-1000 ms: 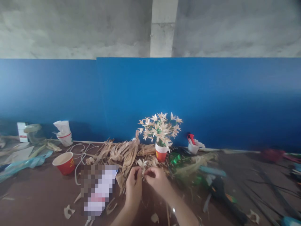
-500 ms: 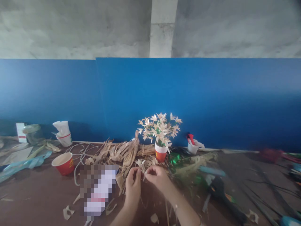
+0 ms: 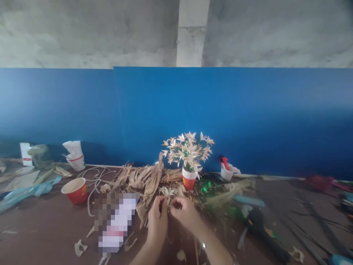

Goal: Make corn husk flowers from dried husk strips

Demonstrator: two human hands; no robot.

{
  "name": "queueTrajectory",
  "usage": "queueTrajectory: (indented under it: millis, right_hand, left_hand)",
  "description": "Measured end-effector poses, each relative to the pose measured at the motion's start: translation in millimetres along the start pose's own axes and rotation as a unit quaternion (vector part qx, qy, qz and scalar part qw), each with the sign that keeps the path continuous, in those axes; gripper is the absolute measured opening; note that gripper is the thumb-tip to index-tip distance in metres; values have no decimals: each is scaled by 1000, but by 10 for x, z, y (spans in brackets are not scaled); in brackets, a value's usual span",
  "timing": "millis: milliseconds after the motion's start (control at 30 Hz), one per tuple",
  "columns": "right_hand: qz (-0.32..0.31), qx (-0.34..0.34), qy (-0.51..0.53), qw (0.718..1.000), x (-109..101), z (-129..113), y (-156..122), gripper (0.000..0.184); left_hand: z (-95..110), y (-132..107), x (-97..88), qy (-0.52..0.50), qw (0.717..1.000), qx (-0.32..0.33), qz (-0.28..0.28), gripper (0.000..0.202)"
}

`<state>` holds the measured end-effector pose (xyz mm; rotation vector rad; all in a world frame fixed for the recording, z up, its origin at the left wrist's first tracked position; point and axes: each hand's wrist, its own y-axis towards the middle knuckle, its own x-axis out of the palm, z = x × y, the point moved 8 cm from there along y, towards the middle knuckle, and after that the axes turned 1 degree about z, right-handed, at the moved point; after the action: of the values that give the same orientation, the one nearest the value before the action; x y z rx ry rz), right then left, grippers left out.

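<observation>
A small cream flower with pointed petals shows just above my fingertips. My left hand is pinched closed on its base. Close beside it, my right hand also pinches, thumb against forefinger, right below the flower; what lies between those fingertips is too small to make out. Behind my hands stands a red and white paper cup holding a bunch of similar cream flowers with green stems. Dried husks are heaped behind and to the left of my hands.
Left are a blurred-out phone-like screen, a red paper cup, a white cable and a cup with tissue. Right lie a black glue gun, green ribbon and a small white cup. A blue partition stands behind.
The flower has shifted slightly right and turned. My hands have come closer together, the right fingertips now almost at the left ones under the flower.
</observation>
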<state>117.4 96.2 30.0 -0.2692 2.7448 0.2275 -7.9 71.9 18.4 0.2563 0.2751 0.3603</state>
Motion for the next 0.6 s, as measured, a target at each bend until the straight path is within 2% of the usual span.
queueTrajectory:
  millis: [133,333,600]
  right_hand:
    - [22,8,-27,999,-7,-60,-29,10]
    - [110,36,-165,979,-82,-171,-118,12]
    - [108,80,-267,954,-116,-165,-163,17]
  left_hand:
    - [38,-16,0,7,1000,3,-4,22]
    - [8,-28,-8,4,1000,5,17,22]
    - [-16,-13,-2,14,999,3,30,24]
